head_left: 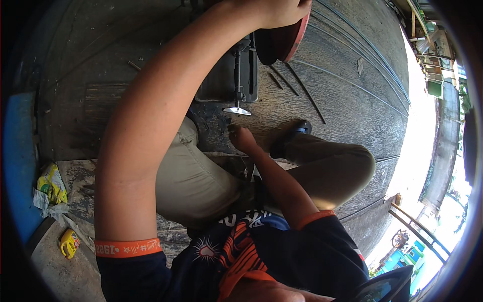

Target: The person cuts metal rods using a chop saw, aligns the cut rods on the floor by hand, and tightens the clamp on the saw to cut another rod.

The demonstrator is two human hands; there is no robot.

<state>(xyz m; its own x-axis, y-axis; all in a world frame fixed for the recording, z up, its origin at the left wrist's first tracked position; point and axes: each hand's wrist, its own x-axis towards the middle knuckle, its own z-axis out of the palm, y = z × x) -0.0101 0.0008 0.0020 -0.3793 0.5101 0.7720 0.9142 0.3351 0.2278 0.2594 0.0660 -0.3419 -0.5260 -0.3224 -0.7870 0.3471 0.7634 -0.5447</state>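
Observation:
My left arm reaches up across the view, and my left hand [283,12] is at the top edge beside the red-rimmed round guard [298,40] of what looks like a cut-off saw. Its fingers curl in and are partly cut off by the frame; what they hold is hidden. Below it is the saw's black base [216,90], with a screw clamp rod [238,70] ending in a shiny metal crossbar handle [237,110]. Just below that handle my right hand [243,139] is closed, with something small and dark at its fingers that I cannot make out.
Dark cut rods [308,95] lie right of the saw, and long thin bars [370,43] stretch farther right. My bent legs [327,166] flank the work. A yellow bottle [69,243] and a crumpled yellow packet [52,184] are at left.

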